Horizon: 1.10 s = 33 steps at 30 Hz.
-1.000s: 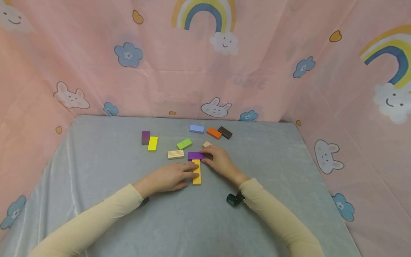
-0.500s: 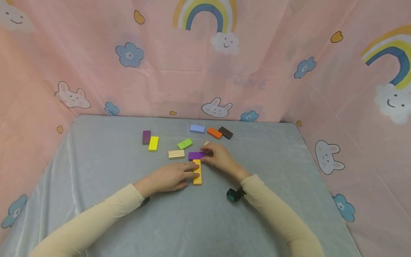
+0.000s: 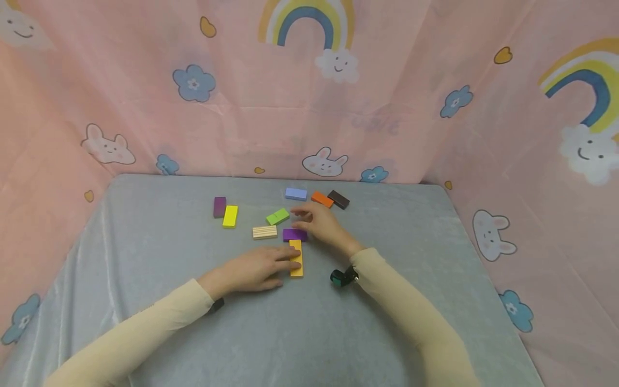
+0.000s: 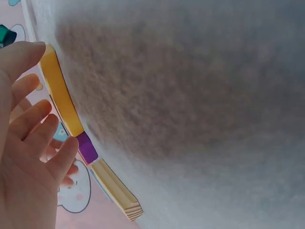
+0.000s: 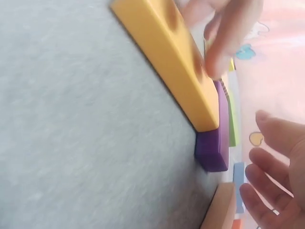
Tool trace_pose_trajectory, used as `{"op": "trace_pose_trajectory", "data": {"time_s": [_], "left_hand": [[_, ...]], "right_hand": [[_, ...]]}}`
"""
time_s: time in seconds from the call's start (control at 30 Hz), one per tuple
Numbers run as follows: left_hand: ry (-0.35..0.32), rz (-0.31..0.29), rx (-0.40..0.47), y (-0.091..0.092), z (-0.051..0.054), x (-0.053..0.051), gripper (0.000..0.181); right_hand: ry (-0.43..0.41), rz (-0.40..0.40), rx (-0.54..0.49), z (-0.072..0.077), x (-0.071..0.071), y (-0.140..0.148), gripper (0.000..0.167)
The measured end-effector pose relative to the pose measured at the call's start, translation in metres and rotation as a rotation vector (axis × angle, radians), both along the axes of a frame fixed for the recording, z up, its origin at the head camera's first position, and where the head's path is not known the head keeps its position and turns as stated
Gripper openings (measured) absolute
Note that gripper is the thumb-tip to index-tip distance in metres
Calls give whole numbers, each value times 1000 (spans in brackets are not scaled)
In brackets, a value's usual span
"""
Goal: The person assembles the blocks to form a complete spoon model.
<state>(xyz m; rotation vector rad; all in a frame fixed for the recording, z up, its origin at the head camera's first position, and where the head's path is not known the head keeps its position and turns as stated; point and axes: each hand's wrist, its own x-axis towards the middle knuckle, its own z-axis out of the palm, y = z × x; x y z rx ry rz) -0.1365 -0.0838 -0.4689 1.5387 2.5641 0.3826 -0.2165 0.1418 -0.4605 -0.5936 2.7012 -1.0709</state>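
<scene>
My left hand lays extended fingertips on a long orange-yellow block, which lies lengthwise towards me. At its far end a purple block is set crosswise, the two forming a T. My right hand is just beyond the purple block, its fingers loosely bent and holding nothing. In the right wrist view, a gap shows between that hand and the purple block. Near it in that view lies a light wooden block, which the right hand hides in the head view.
A striped wooden block and a green block lie left of the right hand. Yellow and dark purple blocks are farther left. Blue, orange and dark brown blocks lie at the back.
My right hand has come off the purple block's right end and shifted away from me and slightly left. My left hand stays on the orange-yellow block; the T looks unchanged.
</scene>
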Motion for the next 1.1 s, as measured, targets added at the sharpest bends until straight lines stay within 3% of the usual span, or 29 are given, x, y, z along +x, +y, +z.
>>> {"op": "trace_pose_trajectory", "data": {"time_s": [0.37, 0.63, 1.1], "left_hand": [[88, -47, 23, -3, -5, 4, 48], [55, -44, 32, -4, -7, 2, 47], [20, -32, 19, -3, -5, 3, 46]], "right_hand": [[82, 175, 93, -7, -11, -29, 32], [24, 189, 78, -18, -14, -36, 30], [11, 200, 76, -13, -15, -39, 26]]}}
